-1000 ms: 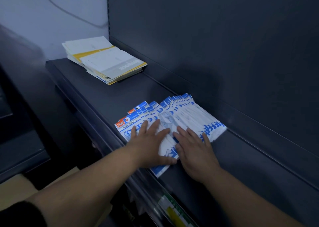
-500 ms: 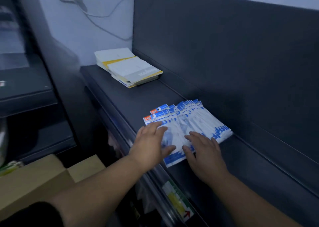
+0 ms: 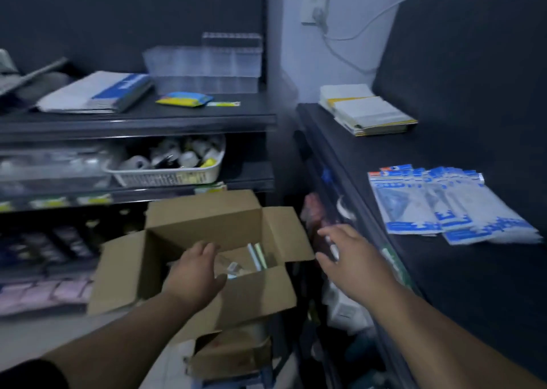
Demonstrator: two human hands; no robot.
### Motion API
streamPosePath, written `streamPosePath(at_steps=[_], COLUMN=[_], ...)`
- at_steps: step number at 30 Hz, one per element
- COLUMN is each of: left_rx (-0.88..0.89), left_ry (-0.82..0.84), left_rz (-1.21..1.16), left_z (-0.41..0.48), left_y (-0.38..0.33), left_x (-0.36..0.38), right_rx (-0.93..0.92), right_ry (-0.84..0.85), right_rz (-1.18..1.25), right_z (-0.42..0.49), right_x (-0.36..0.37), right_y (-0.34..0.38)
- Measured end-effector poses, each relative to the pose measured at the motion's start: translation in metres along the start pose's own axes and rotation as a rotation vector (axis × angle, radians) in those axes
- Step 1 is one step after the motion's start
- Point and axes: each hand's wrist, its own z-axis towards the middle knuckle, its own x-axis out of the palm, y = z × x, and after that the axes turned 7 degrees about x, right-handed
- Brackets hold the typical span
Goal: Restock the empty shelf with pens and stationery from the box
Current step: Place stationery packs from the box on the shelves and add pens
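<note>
— What lies on the dark right-hand shelf (image 3: pixel 444 285)?
— A fanned row of flat blue-and-white plastic packets (image 3: pixel 438 208) near its front edge. Well apart, at the far end, there is a stack of white and yellow paper pads (image 3: pixel 367 113).
— And the dark shelving on the left?
— Its top board (image 3: pixel 177 119) carries a white-and-blue booklet stack (image 3: pixel 97 92), clear plastic containers (image 3: pixel 204 63) and a small yellow-and-blue packet (image 3: pixel 183 98). The board below (image 3: pixel 248 178) holds a white plastic basket (image 3: pixel 165 177).

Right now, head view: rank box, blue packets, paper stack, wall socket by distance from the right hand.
1. Box, just left of the right hand.
2. Blue packets, right, on the shelf.
3. Paper stack, shelf's far end.
4. Wall socket, high, beyond the stack.
</note>
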Motion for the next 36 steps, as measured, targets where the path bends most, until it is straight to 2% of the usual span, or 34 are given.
streamPosePath(at_steps=[5, 8, 14, 22, 25, 30, 36], left_rx=[-0.121, -0.130, 0.001, -0.047, -0.045, -0.025, -0.015], left_ry=[-0.032, -0.036, 0.203, 0.230, 0.282, 0.484, 0.653], left_rz=[-0.017, -0.078, -0.149, -0.057, -0.016, -0.210, -0.171], left_z=[-0.037, -0.040, -0.020, 0.037, 0.049, 0.067, 0.079], left_y=[0.048, 0.067, 0.103, 0.162, 0.176, 0.179, 0.176], left_x=[-0.009, -0.005, 0.035, 0.054, 0.059, 0.077, 0.102], right_rx=[0.005, 0.030, 0.093, 0.193, 0.217, 0.201, 0.118], right_ry=[0.245, 0.305, 0.383, 0.422, 0.529, 0.700, 0.932], right_rz=[-0.020, -0.034, -0.009, -0.099, -0.147, -0.146, -0.099], right_z=[-0.013, -0.002, 0.041, 0.102, 0.116, 0.123, 0.095], right_x=[0.048, 0.072, 0.131, 0.190, 0.209, 0.246, 0.290], right_y=[0.023, 0.037, 0.069, 0.085, 0.084, 0.082, 0.074])
